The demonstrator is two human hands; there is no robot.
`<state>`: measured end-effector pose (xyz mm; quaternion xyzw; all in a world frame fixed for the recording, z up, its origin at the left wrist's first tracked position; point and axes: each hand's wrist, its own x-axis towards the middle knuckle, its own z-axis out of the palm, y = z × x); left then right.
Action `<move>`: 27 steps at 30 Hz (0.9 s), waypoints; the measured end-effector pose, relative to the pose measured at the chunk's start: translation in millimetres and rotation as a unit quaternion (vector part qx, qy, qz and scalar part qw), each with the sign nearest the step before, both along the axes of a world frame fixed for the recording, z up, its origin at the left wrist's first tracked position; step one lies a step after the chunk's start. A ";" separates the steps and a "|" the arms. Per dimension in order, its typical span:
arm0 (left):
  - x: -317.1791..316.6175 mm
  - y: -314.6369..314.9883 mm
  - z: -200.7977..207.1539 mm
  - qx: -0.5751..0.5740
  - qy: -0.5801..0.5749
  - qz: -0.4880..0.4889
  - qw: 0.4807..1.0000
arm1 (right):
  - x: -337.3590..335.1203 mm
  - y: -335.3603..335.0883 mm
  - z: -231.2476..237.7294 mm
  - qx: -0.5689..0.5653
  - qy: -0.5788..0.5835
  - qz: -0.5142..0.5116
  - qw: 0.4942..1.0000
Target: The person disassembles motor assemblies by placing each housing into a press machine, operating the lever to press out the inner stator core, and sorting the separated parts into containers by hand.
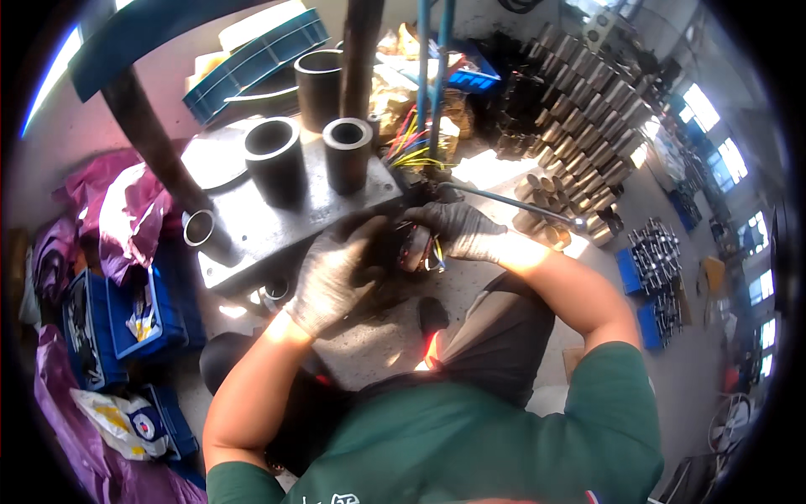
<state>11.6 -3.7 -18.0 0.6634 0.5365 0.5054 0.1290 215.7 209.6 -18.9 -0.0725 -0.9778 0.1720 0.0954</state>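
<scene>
My right hand (466, 231), in a grey work glove, is closed on a dark part with coloured wires (413, 249), in front of the steel plate. Shadow hides much of that part, and its exact kind does not show. My left hand (329, 277), gloved too, reaches in from the other side with its thumb apart from its stretched fingers. Its fingertips lie in shade by the front edge of the thick steel plate (231, 248). Upright on the plate stand several steel tubes (275, 168). Beyond my right hand slants a metal lever (512, 202) with a ball end.
Blue bins (138, 315) and purple sheeting (84, 428) lie on the left. A dark post (361, 63) rises at the plate's back. Yellow and red wires (416, 151) hang behind it. Stacked metal cylinders (588, 109) fill the far right, with bins of metal parts (655, 256) nearer.
</scene>
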 end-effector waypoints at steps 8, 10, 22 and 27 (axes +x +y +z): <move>-17.4 -20.2 14.4 0.004 -0.033 0.058 0.998 | 257.1 81.0 17.8 0.042 -0.246 -0.399 0.882; -19.7 -19.9 17.0 0.004 -0.026 0.077 0.997 | 348.1 68.6 36.1 0.115 -0.319 -0.487 0.805; 1.6 -9.5 -5.7 -0.067 0.060 0.021 0.996 | 684.0 -225.1 9.3 -0.111 -0.327 -0.800 0.491; -6.6 0.9 -24.1 -0.076 0.077 0.004 0.994 | 662.4 -275.4 -109.1 -0.261 -0.524 -0.594 0.552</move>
